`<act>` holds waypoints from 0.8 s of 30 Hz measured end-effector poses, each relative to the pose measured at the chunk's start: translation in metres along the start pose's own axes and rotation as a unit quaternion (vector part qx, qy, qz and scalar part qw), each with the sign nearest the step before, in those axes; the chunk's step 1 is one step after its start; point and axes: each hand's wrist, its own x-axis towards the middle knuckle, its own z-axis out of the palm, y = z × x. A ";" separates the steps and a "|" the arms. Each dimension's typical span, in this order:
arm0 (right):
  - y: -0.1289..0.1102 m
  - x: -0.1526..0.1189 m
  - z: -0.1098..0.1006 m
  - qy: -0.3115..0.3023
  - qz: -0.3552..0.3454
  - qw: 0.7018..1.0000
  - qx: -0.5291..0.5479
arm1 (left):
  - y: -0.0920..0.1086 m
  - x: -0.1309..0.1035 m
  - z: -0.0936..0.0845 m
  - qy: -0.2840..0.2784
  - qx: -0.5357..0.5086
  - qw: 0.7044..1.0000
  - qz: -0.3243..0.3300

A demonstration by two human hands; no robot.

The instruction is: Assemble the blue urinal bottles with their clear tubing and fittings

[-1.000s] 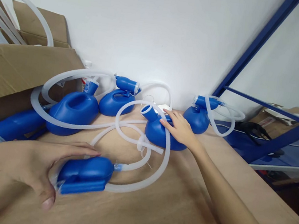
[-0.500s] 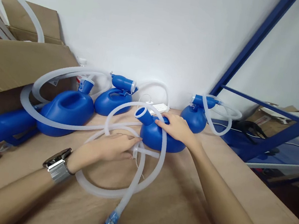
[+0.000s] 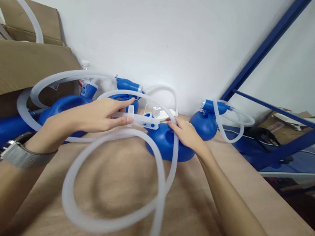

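The right hand (image 3: 184, 134) has its fingers curled over the handle of a blue bottle (image 3: 167, 150), which sits on the worktop (image 3: 205, 217) in the middle, with a pale hose pressed close beneath those fingers. The left hand (image 3: 100, 114) pinches a whitish plastic cap (image 3: 131, 110) between thumb and fingers — its holed strap (image 3: 148, 122) lies across the front of the bottle's mouth. From where I stand, another loop of hose (image 3: 97, 225) hangs between the forearms. Behind the left wrist, partly covered, is a second bottle (image 3: 60, 106); a third (image 3: 203, 126) stands to the right with its own coiled tube. A cardboard box (image 3: 21, 67) fills the left side.
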 end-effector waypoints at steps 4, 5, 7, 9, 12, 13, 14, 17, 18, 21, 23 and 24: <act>-0.003 -0.001 0.000 -0.002 -0.002 1.000 -0.008 | 0.008 0.011 0.002 0.018 0.025 0.999 -0.028; -0.004 -0.002 -0.001 0.003 -0.002 1.000 -0.010 | 0.010 0.013 0.002 0.014 0.028 0.999 -0.039; -0.006 -0.003 -0.002 0.012 0.000 1.000 -0.017 | 0.013 0.018 0.004 0.004 0.026 0.998 -0.055; -0.010 -0.005 -0.004 0.003 -0.003 1.000 -0.025 | 0.015 0.022 0.005 0.008 0.018 0.997 -0.069; -0.017 -0.006 -0.006 -0.035 -0.015 0.999 -0.030 | 0.012 0.024 0.001 0.058 0.009 0.995 -0.086; -0.019 -0.006 -0.006 -0.043 -0.019 0.999 -0.026 | 0.011 0.024 -0.001 0.086 0.010 0.992 -0.096; -0.020 -0.006 -0.007 -0.047 -0.023 0.998 -0.020 | 0.009 0.023 -0.004 0.115 0.016 0.987 -0.108; -0.019 -0.005 -0.006 -0.045 -0.029 0.999 -0.009 | 0.004 0.023 -0.007 0.167 0.062 0.975 -0.130; -0.018 -0.005 -0.005 -0.044 -0.031 0.999 -0.008 | 0.003 0.025 -0.006 0.158 0.073 0.977 -0.125; -0.016 -0.005 -0.004 -0.044 -0.043 0.998 0.003 | 0.001 0.035 0.008 0.095 0.078 0.987 -0.103; -0.018 -0.005 -0.002 -0.049 -0.053 0.997 0.023 | 0.003 0.041 0.020 0.055 0.062 0.993 -0.086; -0.020 -0.005 -0.002 -0.051 -0.056 0.997 0.032 | 0.004 0.043 0.025 0.041 0.056 0.995 -0.074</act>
